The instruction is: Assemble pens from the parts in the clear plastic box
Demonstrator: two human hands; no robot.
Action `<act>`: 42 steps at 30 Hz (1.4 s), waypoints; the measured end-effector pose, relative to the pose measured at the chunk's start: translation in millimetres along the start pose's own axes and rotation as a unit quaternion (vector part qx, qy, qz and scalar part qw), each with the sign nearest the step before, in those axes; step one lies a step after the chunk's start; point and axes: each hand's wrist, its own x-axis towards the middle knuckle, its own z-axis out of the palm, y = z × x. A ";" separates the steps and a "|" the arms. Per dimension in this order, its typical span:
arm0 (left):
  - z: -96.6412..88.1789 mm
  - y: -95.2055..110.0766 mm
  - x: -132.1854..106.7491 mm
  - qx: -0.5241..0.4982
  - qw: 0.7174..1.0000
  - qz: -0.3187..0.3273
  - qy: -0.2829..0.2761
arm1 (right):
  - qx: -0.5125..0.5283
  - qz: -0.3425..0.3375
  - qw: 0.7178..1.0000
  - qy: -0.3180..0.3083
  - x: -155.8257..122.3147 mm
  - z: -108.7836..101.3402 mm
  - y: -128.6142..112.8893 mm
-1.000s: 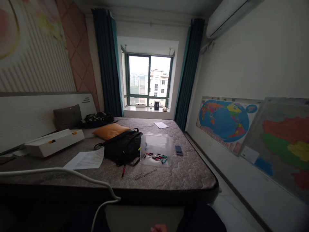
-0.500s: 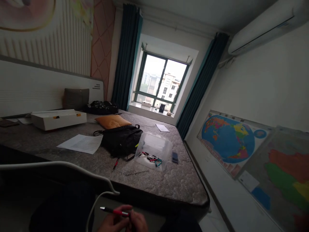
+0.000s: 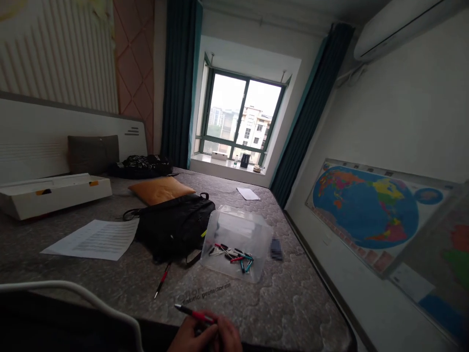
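Note:
At the bottom of the head view, my left hand [image 3: 190, 337] is closed around a red and black pen [image 3: 198, 314]. The pen's tip points up and to the left. My right hand [image 3: 229, 335] pinches near its other end, and the fingers of both hands meet there. The lower parts of both hands are cut off by the frame edge. Just beyond them on the mattress [image 3: 286, 298] lies another red and black pen [image 3: 162, 280]. Farther off, a clear plastic box [image 3: 256, 266] holds several pens [image 3: 234, 254] in red, black, white and teal.
Left of the box lie a black bag [image 3: 172, 227], a printed sheet [image 3: 95, 239] and an orange cushion [image 3: 161, 189]. A white box [image 3: 62, 195] sits farther left. Beside the clear box is a dark, blurred flat object [image 3: 276, 249]. A white curved rail [image 3: 73, 288] crosses the lower left.
The view has moved closer to the bed and its things look larger. Both hands, still holding the pen, now appear over the mattress's near edge, farther right and slightly higher in view.

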 end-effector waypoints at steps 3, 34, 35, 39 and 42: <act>-1.4 -10.0 34.7 -0.055 0.996 -0.066 0.029 | -0.007 0.019 1.000 -0.022 39.1 -3.7 0.0; -21.3 -32.6 66.9 -0.023 0.977 -0.200 0.066 | -0.202 -0.014 0.979 -0.019 59.9 -26.3 4.1; -20.3 -33.1 65.6 -0.006 0.981 -0.180 0.070 | -0.174 0.008 0.984 -0.025 59.2 -27.6 4.2; -18.2 -29.7 65.1 0.050 0.990 -0.118 0.065 | -0.065 0.094 0.991 -0.064 62.9 -32.0 5.2; -19.5 -22.5 68.5 0.095 0.990 -0.093 0.040 | -0.031 0.115 0.990 -0.071 68.1 -36.0 5.8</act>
